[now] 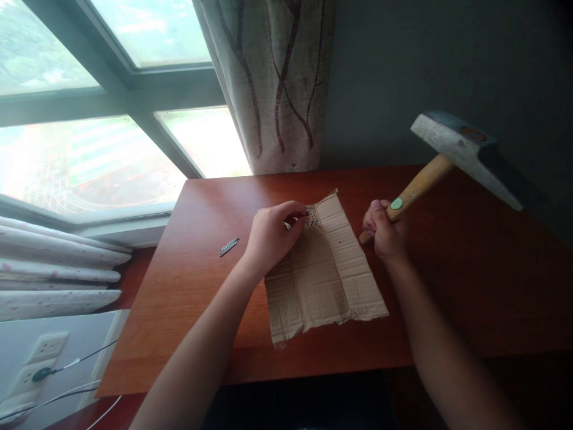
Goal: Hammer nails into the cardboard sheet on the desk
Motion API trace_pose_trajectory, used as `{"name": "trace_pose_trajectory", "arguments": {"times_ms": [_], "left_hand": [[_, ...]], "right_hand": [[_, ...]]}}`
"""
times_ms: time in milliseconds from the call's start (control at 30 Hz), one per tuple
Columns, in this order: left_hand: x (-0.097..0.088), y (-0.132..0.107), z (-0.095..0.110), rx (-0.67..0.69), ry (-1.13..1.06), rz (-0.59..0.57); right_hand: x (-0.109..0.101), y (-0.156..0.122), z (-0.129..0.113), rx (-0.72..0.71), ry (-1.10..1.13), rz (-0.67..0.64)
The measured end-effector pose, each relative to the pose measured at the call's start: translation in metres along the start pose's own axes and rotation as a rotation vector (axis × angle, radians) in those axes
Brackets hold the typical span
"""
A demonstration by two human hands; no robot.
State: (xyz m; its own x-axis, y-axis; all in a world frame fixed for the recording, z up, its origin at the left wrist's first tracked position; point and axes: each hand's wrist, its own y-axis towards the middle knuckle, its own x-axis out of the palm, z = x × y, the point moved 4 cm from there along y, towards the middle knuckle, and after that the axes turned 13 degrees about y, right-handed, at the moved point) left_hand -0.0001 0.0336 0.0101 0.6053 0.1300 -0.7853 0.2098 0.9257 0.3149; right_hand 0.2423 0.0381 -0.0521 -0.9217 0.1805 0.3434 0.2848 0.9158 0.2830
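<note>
A torn piece of brown cardboard (pixel 326 269) lies flat on a reddish wooden table (pixel 447 280). My left hand (pixel 274 236) rests on the cardboard's upper left part, its fingers pinched together on something small near the far edge, too small to name. My right hand (pixel 385 230) is wrapped round the wooden handle of a hammer (pixel 461 156), whose grey metal head is raised up and to the right of the cardboard. A few loose nails (pixel 228 246) lie on the table to the left of my left hand.
A patterned curtain (pixel 277 77) hangs behind the table's far edge beside a large window (pixel 89 119). A grey wall stands at the back right. Folded pale bedding (pixel 54 269) and a wall socket with a plugged cable (pixel 42 373) are at the lower left.
</note>
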Motion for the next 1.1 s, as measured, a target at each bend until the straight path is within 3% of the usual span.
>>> {"name": "trace_pose_trajectory", "arguments": {"times_ms": [1100], "left_hand": [[0.0012, -0.0002, 0.0019, 0.028, 0.053, -0.004]], "right_hand": [[-0.0008, 0.0001, 0.0005, -0.015, -0.010, -0.008]]}}
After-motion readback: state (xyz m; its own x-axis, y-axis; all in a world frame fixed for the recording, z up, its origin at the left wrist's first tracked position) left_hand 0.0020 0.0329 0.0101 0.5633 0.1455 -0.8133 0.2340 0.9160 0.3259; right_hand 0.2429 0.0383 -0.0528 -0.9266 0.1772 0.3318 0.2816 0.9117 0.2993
